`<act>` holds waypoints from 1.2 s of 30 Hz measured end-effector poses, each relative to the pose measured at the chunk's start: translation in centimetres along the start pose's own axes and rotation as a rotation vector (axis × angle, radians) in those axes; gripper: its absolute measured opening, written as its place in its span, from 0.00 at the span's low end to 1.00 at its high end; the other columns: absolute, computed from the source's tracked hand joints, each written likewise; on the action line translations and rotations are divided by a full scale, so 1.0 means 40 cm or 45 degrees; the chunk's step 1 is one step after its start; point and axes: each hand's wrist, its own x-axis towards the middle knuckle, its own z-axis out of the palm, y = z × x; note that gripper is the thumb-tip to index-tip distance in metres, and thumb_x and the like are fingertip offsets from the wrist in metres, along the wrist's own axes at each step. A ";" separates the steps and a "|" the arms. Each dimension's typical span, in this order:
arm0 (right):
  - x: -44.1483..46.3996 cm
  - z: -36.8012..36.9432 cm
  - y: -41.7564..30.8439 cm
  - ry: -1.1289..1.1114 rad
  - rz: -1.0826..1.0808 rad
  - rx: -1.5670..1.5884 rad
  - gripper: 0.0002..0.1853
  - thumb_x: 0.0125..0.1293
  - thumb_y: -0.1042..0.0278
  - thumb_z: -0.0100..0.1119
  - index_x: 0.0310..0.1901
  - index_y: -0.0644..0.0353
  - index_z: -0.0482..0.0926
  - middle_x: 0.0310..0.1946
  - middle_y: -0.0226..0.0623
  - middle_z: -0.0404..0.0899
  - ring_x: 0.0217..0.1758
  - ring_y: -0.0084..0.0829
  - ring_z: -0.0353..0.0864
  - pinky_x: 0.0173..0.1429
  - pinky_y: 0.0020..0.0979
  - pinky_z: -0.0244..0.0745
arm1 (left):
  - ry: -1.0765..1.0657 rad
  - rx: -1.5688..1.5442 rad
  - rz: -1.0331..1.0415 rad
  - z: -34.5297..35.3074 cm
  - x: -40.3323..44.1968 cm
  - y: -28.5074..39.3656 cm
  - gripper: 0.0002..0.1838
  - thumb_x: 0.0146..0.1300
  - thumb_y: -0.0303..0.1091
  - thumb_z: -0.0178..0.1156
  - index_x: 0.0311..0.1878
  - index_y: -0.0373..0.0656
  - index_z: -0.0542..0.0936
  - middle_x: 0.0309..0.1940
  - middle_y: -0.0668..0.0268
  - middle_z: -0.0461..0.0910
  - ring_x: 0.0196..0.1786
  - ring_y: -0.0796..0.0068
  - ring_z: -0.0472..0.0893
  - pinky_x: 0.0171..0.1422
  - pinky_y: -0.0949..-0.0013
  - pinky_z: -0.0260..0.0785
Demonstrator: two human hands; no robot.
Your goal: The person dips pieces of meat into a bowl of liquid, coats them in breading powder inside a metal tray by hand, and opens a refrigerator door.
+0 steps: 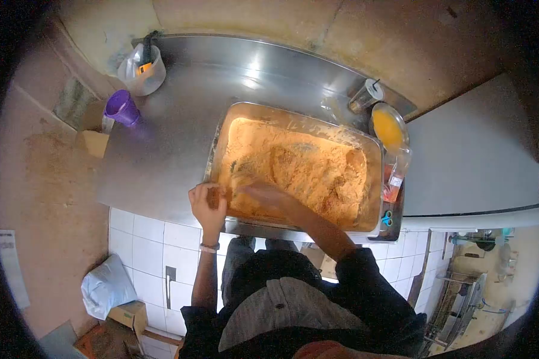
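Note:
A large rectangular metal tray [374, 173] holds a thick layer of orange-tan, crumbly powder [299, 158] with darker reddish patches and a few hollows. At the tray's near left corner, my left hand [206, 202] has its fingers and thumb curled around the rim. My right hand [263, 194] reaches over the near side into the left part of the powder. Motion smears its fingers, so whether they hold anything is hidden.
Right of the tray stand a metal bowl with yellow liquid [388, 128], a clear container [365, 96], a red-labelled package [393, 182] and blue scissors [387, 218]. A purple cup [122, 107] and a white tub [142, 72] stand at the steel counter's [161, 149] far left.

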 end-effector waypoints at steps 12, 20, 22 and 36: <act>0.027 -0.087 0.056 0.321 0.541 -1.838 0.22 0.64 0.59 0.52 0.55 0.65 0.74 0.51 0.46 0.76 0.56 0.39 0.74 0.66 0.40 0.64 | -0.012 -0.031 0.000 -0.001 -0.003 -0.005 0.09 0.49 0.30 0.62 0.36 0.45 0.79 0.38 0.62 0.77 0.47 0.58 0.72 0.54 0.61 0.65; -0.009 -0.185 0.079 -0.061 0.334 -1.624 0.19 0.60 0.66 0.52 0.50 0.70 0.76 0.42 0.46 0.80 0.50 0.38 0.79 0.61 0.41 0.71 | -0.002 -0.046 -0.024 -0.004 -0.007 -0.006 0.09 0.49 0.30 0.63 0.36 0.44 0.79 0.38 0.62 0.77 0.47 0.57 0.72 0.53 0.60 0.66; 0.015 -0.202 -0.006 0.114 0.665 -0.584 0.19 0.57 0.69 0.53 0.49 0.69 0.77 0.42 0.46 0.81 0.51 0.38 0.79 0.61 0.40 0.71 | 0.008 -0.049 -0.030 -0.006 -0.001 -0.002 0.09 0.49 0.30 0.63 0.36 0.44 0.79 0.38 0.63 0.77 0.47 0.57 0.72 0.53 0.60 0.66; 0.073 0.038 0.142 -0.192 0.121 -0.576 0.19 0.65 0.61 0.53 0.55 0.61 0.74 0.54 0.45 0.75 0.61 0.42 0.71 0.69 0.39 0.61 | 0.006 -0.050 -0.011 -0.007 0.001 0.008 0.08 0.50 0.30 0.63 0.36 0.45 0.79 0.38 0.63 0.78 0.47 0.59 0.73 0.53 0.61 0.66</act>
